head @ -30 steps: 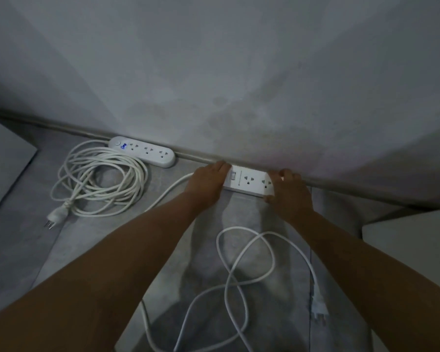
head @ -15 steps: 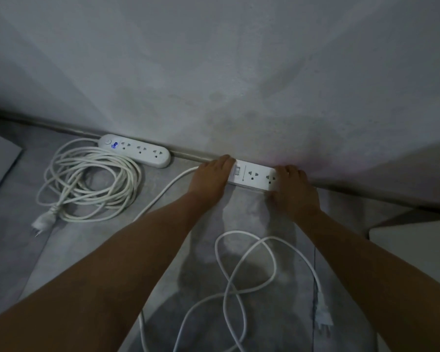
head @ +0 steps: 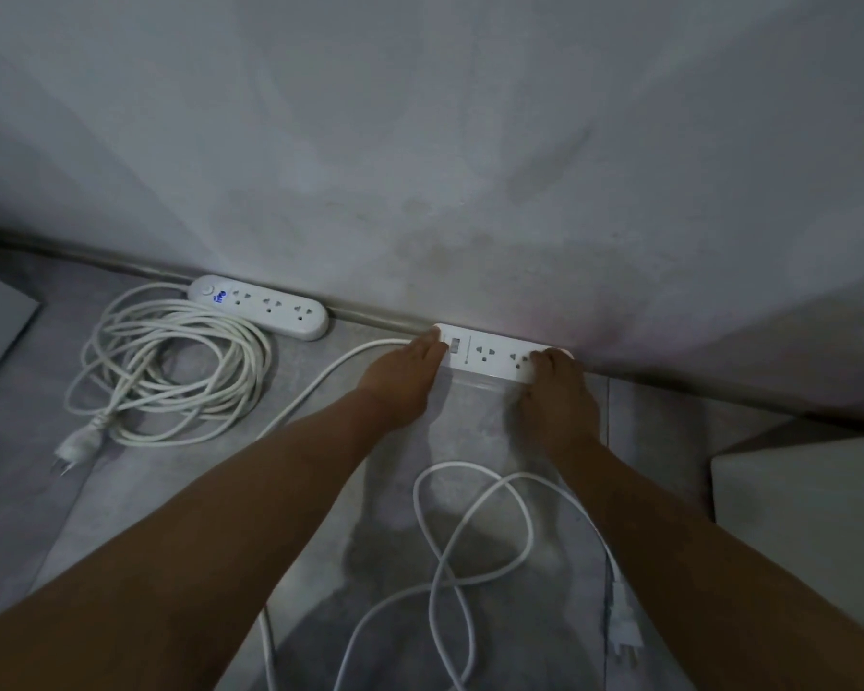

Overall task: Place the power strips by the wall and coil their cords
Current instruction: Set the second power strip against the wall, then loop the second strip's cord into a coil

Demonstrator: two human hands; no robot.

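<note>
The left hand [head: 400, 379] lies flat, fingers straight, touching the left end of the strip [head: 490, 354]. The right hand [head: 559, 396] presses down on its right end with bent fingers. The strip sits against the wall [head: 420, 167]. Its cord [head: 470, 531] lies loose on the floor [head: 320, 491].

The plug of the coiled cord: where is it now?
In the head view, the plug lies on the floor at the left, at the near end of the coiled cord of the rounded power strip.
</note>
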